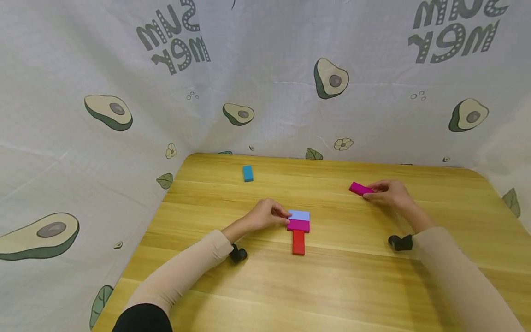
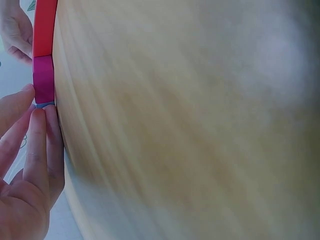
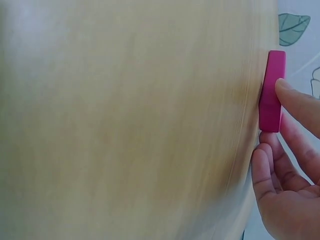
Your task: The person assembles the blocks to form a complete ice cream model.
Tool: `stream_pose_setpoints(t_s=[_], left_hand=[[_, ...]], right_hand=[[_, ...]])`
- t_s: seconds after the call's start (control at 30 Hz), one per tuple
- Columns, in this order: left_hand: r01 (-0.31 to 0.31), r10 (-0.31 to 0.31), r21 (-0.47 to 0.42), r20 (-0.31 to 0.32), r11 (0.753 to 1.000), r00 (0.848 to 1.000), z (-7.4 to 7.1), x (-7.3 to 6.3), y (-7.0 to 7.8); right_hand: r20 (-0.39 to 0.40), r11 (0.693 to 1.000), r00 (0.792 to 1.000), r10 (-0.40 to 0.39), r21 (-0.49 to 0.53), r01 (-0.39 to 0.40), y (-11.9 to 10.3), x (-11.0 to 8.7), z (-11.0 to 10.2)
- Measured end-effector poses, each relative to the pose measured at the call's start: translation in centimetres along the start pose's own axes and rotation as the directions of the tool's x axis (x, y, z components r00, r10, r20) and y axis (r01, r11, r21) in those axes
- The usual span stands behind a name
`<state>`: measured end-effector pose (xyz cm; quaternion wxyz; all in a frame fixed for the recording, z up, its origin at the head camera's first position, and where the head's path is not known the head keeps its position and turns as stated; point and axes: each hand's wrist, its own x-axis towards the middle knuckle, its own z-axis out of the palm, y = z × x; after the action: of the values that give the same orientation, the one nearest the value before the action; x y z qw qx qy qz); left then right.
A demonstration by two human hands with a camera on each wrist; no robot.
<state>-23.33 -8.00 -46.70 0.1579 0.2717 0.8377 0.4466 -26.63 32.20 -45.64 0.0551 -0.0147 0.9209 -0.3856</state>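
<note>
- Right grip: my thumb and fingers pinch an oblong magenta block by its 3 o'clock end; whether it touches the surface below, I cannot tell.
- Left grip: my fingertips meet the 9 o'clock ends of a pale lilac block and a second magenta block; whether they pinch or merely touch, I cannot tell.
- These two blocks lie long side to long side, the lilac at 12 o'clock of the magenta.
- A red block extends at 6 o'clock from the second magenta block, end against its side.
- From this group, my pinched block is at 2 o'clock, well apart.
- A blue block lies alone between 10 and 11 o'clock of the group.
- Beyond the wooden surface, at 12 o'clock, hangs a white cloth printed with avocados.
</note>
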Motion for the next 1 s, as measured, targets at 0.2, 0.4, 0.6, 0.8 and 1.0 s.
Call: stream_pose_setpoints(t_s=[0.2,0.4,0.6,0.8,1.0], left_hand=[[0.014,-0.014,-0.004,-0.002,1.000,1.000,0.1,0.0,-0.1],[0.023,-0.023,-0.011,-0.002,1.000,1.000,0.1,0.0,-0.1],[0.022,-0.022,-0.015,-0.001,1.000,1.000,0.0,-0.1,-0.1],[0.017,-0.017,-0.007,-0.005,1.000,1.000,0.0,-0.1,0.0],[0.013,-0.013,-0.007,-0.002,1.000,1.000,0.0,-0.1,0.0]], right_hand=[[0.021,1.000,1.000,0.001,0.008,-0.001,-0.2,0.0,0.2],[0.030,1.000,0.999,-0.013,0.021,0.012,-0.6,0.0,0.5],[0.037,1.000,0.999,-0.024,0.021,0.023,-0.9,0.0,0.9],[0.040,1.000,0.999,-0.025,0.019,0.024,-1.5,-0.1,1.3],[0.055,0.999,0.998,-0.020,0.030,0.019,-1.9,0.0,1.7]])
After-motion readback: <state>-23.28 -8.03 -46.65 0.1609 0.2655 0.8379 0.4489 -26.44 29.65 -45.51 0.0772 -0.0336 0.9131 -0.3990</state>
